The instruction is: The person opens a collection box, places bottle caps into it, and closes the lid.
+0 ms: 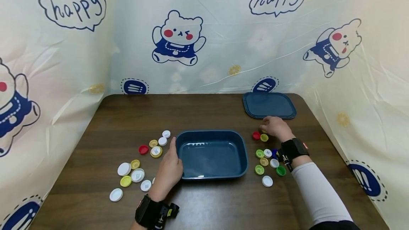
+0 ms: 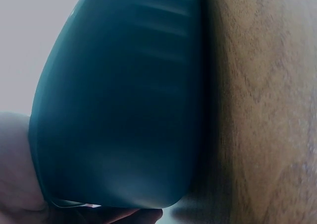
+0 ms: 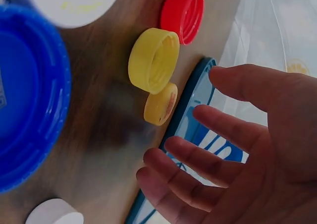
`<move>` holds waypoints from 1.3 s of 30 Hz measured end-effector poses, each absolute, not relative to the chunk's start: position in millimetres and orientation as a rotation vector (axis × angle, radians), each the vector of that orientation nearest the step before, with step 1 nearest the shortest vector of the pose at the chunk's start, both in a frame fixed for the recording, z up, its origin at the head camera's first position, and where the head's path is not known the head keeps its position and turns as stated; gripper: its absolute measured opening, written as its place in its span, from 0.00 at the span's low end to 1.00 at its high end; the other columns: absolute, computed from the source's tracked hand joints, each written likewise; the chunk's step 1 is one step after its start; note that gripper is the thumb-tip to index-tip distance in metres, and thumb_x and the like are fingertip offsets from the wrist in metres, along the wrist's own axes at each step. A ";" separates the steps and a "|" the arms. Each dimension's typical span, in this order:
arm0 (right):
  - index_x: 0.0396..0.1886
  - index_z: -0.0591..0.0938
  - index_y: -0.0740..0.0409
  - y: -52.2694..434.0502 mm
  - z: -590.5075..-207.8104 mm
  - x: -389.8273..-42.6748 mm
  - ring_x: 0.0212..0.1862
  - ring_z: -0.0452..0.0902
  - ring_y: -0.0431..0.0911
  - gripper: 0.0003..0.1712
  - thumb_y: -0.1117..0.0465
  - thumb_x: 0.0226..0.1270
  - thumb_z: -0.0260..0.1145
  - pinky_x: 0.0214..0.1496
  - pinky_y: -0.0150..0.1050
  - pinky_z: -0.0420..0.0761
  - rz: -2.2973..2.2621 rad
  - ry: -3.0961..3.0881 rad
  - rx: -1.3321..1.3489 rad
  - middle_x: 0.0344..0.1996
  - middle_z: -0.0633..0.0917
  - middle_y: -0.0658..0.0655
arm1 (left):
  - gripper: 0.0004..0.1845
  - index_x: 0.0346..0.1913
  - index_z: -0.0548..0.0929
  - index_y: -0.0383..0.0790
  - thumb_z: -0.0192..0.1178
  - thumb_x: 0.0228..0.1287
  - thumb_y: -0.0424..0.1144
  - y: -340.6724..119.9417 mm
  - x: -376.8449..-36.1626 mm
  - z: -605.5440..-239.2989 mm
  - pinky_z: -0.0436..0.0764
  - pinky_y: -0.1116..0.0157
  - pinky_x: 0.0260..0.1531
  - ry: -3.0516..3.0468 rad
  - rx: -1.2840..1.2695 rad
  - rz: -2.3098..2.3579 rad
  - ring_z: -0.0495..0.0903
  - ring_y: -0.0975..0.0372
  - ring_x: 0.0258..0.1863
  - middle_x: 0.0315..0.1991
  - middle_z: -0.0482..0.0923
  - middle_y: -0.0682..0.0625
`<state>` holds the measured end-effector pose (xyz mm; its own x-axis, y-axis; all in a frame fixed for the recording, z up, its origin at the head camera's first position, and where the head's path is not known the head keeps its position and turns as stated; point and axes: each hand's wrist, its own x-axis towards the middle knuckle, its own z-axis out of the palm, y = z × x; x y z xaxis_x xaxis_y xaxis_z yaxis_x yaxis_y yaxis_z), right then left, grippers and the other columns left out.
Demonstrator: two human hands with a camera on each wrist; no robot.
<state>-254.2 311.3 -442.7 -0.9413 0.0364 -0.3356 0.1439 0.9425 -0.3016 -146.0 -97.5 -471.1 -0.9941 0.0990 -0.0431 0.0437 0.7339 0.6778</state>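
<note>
Left hand (image 1: 168,173) lay flat against the left wall of the dark blue tray (image 1: 243,159), fingers straight, gripping nothing. Tray sat mid-table: rectangular, rounded corners, glossy, nothing inside. Right hand (image 1: 275,127) hovered relaxed and unclenched over the far end of the right cap cluster, holding nothing, nearest the small yellow cap (image 3: 160,104), with the bigger yellow cap (image 3: 153,60) and red cap (image 3: 182,15) just beside. Matching blue lid (image 1: 269,105) lay far right, just beyond the fingers. More mixed caps (image 1: 137,166) scattered left of tray on the wooden table (image 1: 127,116).
</note>
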 end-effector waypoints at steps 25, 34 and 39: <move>0.49 0.83 0.62 306.2 -449.2 -259.2 0.41 0.77 0.55 0.12 0.62 0.70 0.62 0.41 0.47 0.78 -0.476 2.816 0.163 0.47 0.82 0.65 | 0.38 0.79 0.47 0.28 0.49 0.70 0.24 -98.8 -145.2 -472.9 0.79 0.47 0.45 2.868 0.148 1.118 0.78 0.46 0.48 0.63 0.72 0.28; 0.49 0.84 0.63 287.8 -416.5 -251.4 0.45 0.78 0.56 0.12 0.62 0.71 0.61 0.48 0.53 0.79 -0.457 2.900 0.002 0.48 0.83 0.65 | 0.37 0.78 0.48 0.27 0.49 0.69 0.24 -97.7 -145.6 -472.0 0.79 0.47 0.44 2.879 0.141 1.093 0.78 0.45 0.49 0.63 0.72 0.28; 0.50 0.84 0.63 265.2 -396.8 -244.7 0.48 0.78 0.56 0.13 0.63 0.70 0.63 0.51 0.54 0.79 -0.476 2.885 -0.100 0.49 0.82 0.65 | 0.37 0.78 0.48 0.27 0.48 0.68 0.24 -96.7 -146.1 -471.4 0.79 0.47 0.41 2.888 0.145 1.091 0.78 0.46 0.46 0.63 0.72 0.27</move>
<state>-244.7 265.2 -396.8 -0.9744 -0.1013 -0.2006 -0.0316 0.9454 -0.3243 -146.1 -96.7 -471.4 -0.9943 0.1058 -0.0148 0.0696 0.7464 0.6618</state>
